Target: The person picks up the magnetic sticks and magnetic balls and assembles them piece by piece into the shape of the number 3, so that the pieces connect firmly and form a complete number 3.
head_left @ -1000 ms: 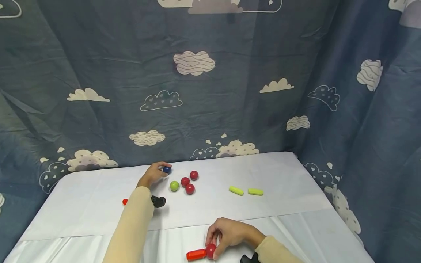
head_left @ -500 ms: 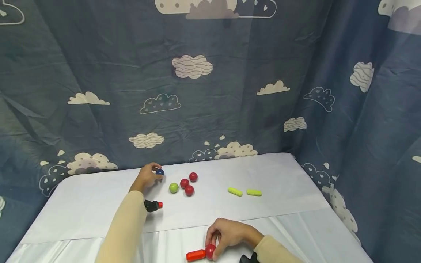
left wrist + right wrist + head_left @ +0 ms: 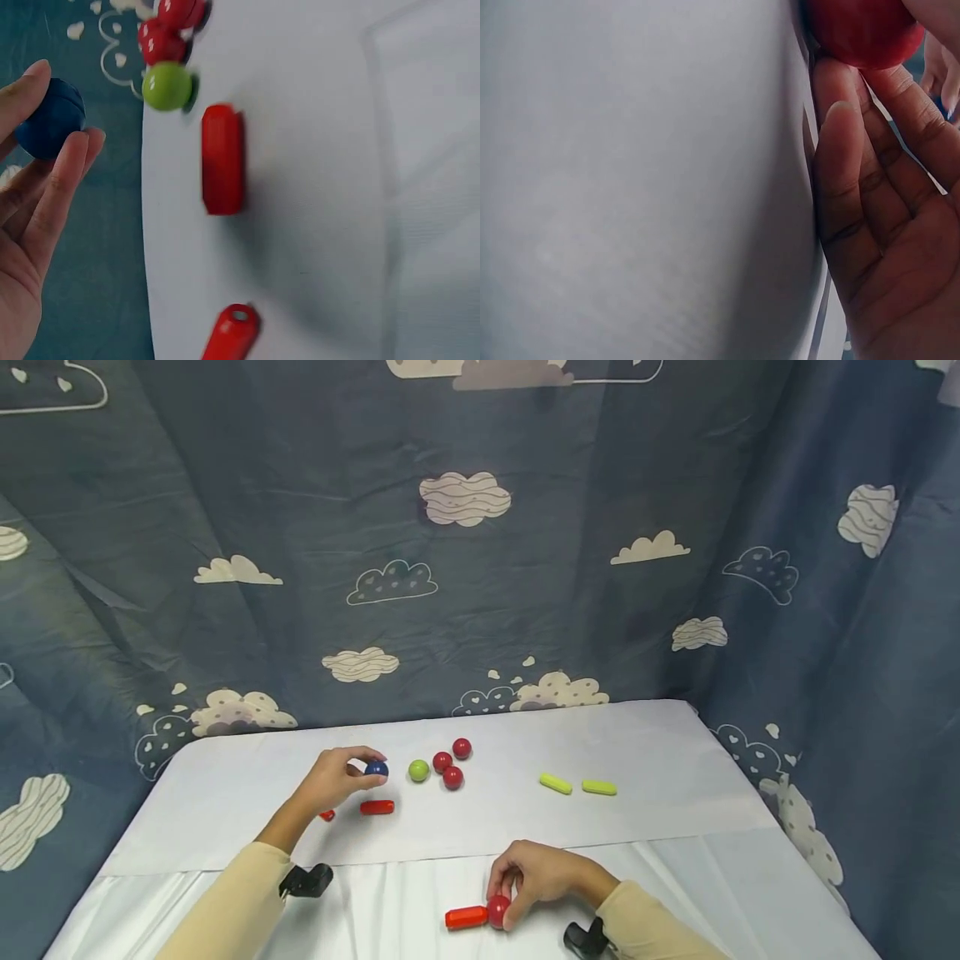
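The left hand (image 3: 333, 779) pinches a blue ball (image 3: 377, 768) between thumb and fingers; in the left wrist view the blue ball (image 3: 52, 120) sits at the fingertips, held above the table. Near the front, the right hand (image 3: 543, 874) grips a red ball (image 3: 497, 911) at the right end of a red stick (image 3: 466, 917). The right wrist view shows the red ball (image 3: 866, 30) between thumb and fingers, low at the white surface. Another red stick (image 3: 377, 807) lies below the left hand, and a further one (image 3: 327, 815) is partly hidden by the left wrist.
A green ball (image 3: 418, 770) lies right of the blue one, beside three red balls (image 3: 452, 777) grouped together. Two yellow-green sticks (image 3: 599, 787) lie further right on the white table (image 3: 660, 818). A dark cloud-patterned curtain (image 3: 540, 593) hangs behind and to the right.
The left hand has drawn back toward the front with the blue ball, uncovering a red stick. The right hand keeps its grip on the red ball beside the stick. The head view has shifted slightly.
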`<state>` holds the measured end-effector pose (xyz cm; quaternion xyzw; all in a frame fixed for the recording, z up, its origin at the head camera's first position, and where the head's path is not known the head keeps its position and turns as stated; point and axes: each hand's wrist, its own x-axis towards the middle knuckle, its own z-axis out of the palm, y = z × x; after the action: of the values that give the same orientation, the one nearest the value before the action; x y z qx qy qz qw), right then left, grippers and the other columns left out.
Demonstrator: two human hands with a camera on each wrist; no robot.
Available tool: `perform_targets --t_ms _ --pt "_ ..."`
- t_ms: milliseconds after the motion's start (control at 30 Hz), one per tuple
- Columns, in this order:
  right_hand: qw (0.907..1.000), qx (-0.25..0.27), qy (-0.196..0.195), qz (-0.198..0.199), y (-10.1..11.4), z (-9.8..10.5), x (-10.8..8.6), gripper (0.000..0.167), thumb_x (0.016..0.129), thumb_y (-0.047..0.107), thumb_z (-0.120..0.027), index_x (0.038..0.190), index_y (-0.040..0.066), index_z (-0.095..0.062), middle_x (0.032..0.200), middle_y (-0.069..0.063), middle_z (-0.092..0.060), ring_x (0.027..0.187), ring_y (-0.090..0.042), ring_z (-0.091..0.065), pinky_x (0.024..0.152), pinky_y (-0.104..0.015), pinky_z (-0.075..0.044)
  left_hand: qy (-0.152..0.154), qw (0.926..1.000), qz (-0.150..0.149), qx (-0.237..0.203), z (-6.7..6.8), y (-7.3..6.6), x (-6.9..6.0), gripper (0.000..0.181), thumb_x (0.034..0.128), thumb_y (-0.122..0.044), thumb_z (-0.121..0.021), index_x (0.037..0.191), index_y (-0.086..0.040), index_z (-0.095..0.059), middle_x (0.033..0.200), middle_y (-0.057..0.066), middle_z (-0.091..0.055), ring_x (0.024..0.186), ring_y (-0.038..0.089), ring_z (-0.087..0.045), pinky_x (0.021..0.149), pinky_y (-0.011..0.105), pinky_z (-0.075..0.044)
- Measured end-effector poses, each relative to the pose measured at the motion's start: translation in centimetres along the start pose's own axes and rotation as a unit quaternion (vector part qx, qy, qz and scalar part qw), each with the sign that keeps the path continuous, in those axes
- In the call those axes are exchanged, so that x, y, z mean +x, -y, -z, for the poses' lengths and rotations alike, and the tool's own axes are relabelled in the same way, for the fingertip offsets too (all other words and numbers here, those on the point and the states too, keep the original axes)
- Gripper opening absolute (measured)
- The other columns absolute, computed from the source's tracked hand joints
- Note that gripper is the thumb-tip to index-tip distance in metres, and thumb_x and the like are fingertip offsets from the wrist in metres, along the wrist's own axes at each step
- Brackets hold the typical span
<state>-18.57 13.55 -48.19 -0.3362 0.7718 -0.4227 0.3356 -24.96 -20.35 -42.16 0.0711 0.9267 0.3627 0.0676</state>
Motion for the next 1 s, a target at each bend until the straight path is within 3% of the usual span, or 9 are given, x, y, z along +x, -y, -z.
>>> perform_targets --t_ms 200,367,533,833,1000 --pt "0.9999 -0.003 0.0 -0.011 0.0 0.1 -0.2 0.024 0.068 0.004 -0.085 0.087 0.013 -0.072 0.071 0.009 -0.061 0.061 0.0 -0.048 0.055 -0.015 -0.037 0.017 0.9981 -0.032 -0.051 -1.3 -0.4 -3.0 0.035 0.0827 -0.015 -0.076 0.116 -0.008 -0.067 0.101 0.008 -0.067 0.082 0.015 -0.062 0.068 0.03 -0.051" --pt "0.9998 -0.003 -0.002 -0.02 0.4 0.1 -0.1 0.025 0.068 0.003 -0.085 0.086 0.014 -0.072 0.072 0.007 -0.062 0.062 -0.002 -0.048 0.056 -0.016 -0.038 0.019 0.9963 -0.029 -0.079 -2.2 -0.8 -4.7 0.036 0.0771 -0.007 -0.079 0.11 -0.007 -0.065 0.1 0.006 -0.067 0.085 0.015 -0.063 0.076 0.033 -0.053" --pt "0.9997 0.001 0.001 -0.025 0.5 0.2 0.0 0.025 0.068 0.002 -0.084 0.087 0.013 -0.072 0.073 0.007 -0.062 0.063 -0.003 -0.049 0.057 -0.017 -0.038 0.032 0.9967 -0.025 -0.07 -3.0 -1.1 -5.7 0.041 0.0726 -0.012 -0.084 0.11 -0.007 -0.066 0.1 0.003 -0.065 0.086 0.015 -0.061 0.077 0.031 -0.054" --pt "0.9996 0.011 0.0 -0.026 0.6 0.2 0.1 0.025 0.068 0.0 -0.084 0.087 0.012 -0.072 0.073 0.004 -0.063 0.063 -0.004 -0.049 0.057 -0.017 -0.038 0.073 0.9925 -0.096 -0.02 -4.3 -0.8 -7.2 0.036 0.0773 -0.018 -0.081 0.109 -0.006 -0.067 0.096 0.0 -0.066 0.08 0.014 -0.061 0.068 0.022 -0.051" --pt "0.9995 0.007 -0.002 -0.032 0.5 0.2 0.1 0.025 0.068 0.001 -0.084 0.086 0.013 -0.072 0.073 0.004 -0.063 0.063 -0.005 -0.049 0.057 -0.018 -0.038 0.086 0.9908 -0.104 -0.013 -5.5 -0.8 -8.0 0.035 0.0786 -0.019 -0.08 0.109 -0.006 -0.067 0.091 -0.003 -0.066 0.079 0.011 -0.059 0.067 0.022 -0.05"
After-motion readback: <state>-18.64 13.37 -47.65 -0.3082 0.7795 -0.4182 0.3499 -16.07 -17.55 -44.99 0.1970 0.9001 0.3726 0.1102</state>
